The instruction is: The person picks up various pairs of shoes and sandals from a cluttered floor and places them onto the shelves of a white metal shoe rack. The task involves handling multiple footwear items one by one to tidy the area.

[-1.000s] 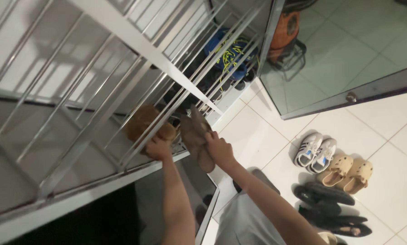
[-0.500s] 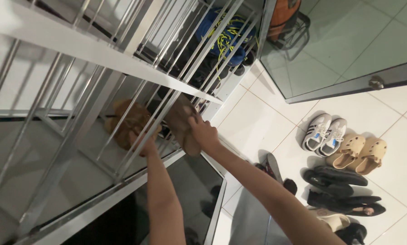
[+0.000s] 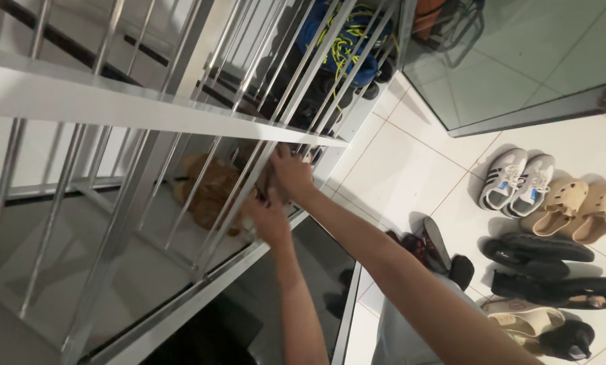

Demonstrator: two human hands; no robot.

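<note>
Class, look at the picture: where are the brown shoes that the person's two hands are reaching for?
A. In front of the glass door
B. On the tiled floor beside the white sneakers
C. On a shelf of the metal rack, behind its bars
C: the brown shoes lie on a shelf of the metal rack, seen through its bars, with the left hand and right hand at them.

Metal rack (image 3: 134, 101) fills the left; brown shoes (image 3: 211, 189) sit on its shelf behind the bars. Left hand (image 3: 268, 217) and right hand (image 3: 291, 172) at the shelf's front edge, just beside the shoes. Glass door (image 3: 512, 61) at upper right. Shoe row (image 3: 553, 230) on floor tiles (image 3: 397, 169) to the right.
</note>
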